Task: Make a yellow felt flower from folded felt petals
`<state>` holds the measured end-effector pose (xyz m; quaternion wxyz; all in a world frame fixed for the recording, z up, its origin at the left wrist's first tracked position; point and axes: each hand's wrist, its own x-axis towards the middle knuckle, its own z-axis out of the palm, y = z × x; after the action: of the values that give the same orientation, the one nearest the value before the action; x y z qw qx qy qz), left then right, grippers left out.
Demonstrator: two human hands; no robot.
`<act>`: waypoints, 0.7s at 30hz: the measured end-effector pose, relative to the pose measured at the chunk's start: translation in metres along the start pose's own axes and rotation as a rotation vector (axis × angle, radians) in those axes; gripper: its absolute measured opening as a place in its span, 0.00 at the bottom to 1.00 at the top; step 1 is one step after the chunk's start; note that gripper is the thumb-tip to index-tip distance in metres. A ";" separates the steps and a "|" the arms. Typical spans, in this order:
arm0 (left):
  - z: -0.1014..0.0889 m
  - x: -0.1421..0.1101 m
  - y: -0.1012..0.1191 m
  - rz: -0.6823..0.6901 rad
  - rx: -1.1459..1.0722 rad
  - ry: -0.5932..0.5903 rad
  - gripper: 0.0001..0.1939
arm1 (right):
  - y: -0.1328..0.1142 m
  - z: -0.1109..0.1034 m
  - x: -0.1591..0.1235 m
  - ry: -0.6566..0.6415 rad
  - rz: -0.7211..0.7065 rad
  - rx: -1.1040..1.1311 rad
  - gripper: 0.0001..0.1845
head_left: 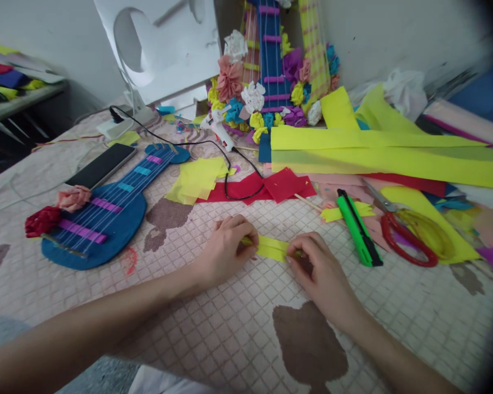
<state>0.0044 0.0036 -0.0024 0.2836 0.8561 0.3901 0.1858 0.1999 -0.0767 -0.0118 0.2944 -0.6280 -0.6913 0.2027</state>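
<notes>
A short folded strip of yellow crepe paper (271, 248) stretches between my two hands, just over the checked tablecloth. My left hand (229, 246) pinches its left end between thumb and fingers. At the right end, my right hand (322, 273) grips it the same way. A lengthwise crease runs along the strip. To the left lies a blue toy guitar (102, 224) with white strings, purple and light blue bars and two paper flowers. Right of my right hand rest a green box cutter (358, 230) and red-handled scissors (408, 241).
Behind my hands are red paper pieces (246, 187), yellow squares (199, 178) and a white glue gun (218, 130) with a black cord. Long yellow paper strips (378, 148) cover the back right. A phone (101, 166) lies left; decorated guitars (273, 60) stand behind.
</notes>
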 end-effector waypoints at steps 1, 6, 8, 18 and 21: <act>-0.001 0.000 -0.001 0.005 -0.012 -0.006 0.06 | 0.000 -0.001 0.000 -0.008 -0.009 0.012 0.07; -0.001 -0.002 -0.005 0.045 -0.006 0.001 0.10 | 0.002 -0.002 -0.002 -0.018 -0.057 0.009 0.07; -0.001 -0.003 -0.006 0.068 -0.005 -0.002 0.07 | 0.003 -0.002 -0.003 -0.004 -0.076 -0.019 0.07; -0.004 -0.005 -0.008 0.133 0.065 0.003 0.06 | 0.011 -0.008 -0.004 -0.071 -0.228 -0.153 0.07; -0.004 -0.005 -0.009 0.169 0.081 0.009 0.05 | 0.012 -0.009 -0.004 -0.066 -0.257 -0.165 0.08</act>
<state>-0.0063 0.0058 -0.0052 0.2301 0.8959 0.3249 0.1972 0.2148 -0.0795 -0.0131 0.2426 -0.5495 -0.7894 0.1265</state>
